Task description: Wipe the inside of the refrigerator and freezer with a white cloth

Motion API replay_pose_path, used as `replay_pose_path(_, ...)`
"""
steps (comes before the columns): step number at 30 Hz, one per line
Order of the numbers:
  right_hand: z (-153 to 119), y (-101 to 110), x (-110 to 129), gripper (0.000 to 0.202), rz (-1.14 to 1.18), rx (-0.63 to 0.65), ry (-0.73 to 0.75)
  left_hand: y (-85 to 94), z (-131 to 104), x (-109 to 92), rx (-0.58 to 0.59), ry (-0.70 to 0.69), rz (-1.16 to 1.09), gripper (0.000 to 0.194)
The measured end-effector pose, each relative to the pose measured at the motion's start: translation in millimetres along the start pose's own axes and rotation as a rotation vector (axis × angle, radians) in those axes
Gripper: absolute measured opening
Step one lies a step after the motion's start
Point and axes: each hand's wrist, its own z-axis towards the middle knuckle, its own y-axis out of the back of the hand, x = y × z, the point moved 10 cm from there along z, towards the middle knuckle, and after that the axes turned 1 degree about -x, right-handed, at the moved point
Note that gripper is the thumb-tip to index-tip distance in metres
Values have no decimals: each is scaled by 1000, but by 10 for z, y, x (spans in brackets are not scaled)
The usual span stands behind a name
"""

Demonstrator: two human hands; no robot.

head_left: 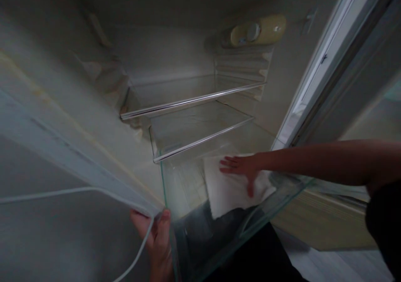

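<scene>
My right hand lies flat with its fingers spread on a white cloth. Beneath the cloth is a clear glass shelf with a greenish edge, jutting out of the refrigerator toward me. My left hand is closed around the front edge of the refrigerator's left wall, its thumb beside the glass shelf's left edge. A pale cord hangs across that hand and partly covers its fingers.
Two more glass shelves, an upper one and a lower one, sit farther inside. A yellowish lamp housing is on the right inner wall. The open door stands to the right, above a light floor.
</scene>
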Motion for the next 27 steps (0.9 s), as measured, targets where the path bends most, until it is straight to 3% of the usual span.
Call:
replay_pose_path(3,-619,-121,-678,172,-31,22,-218,10,27,23,-31,11,-26,66)
replay_pose_path(5,-783,-160,-769,179,-83,12,-230,9,42,5,-32,-31,-48,64)
replay_pose_path(7,-715,-196,-563,181,-135,22,-109,8,47,9,-21,-49,-68,66)
replay_pose_path(14,160,-68,827,153,-292,-7,481,-62,-34,64,37,63,-69,72)
replay_pose_path(17,512,-36,1334,142,-392,10,615,-50,-19,33,16,-12,-88,80)
replay_pose_path(20,761,-46,1756,107,-475,-27,663,-60,19,55,48,-75,-89,81)
replay_pose_path(22,840,-55,1929,86,-506,-94,645,-64,38,91,68,-77,-87,80)
replay_pose_path(24,811,-64,1980,79,-504,-155,639,-49,50,114,63,-66,-81,83)
replay_pose_path(27,551,-126,1794,78,-458,-114,722,-29,60,114,50,-56,-59,88)
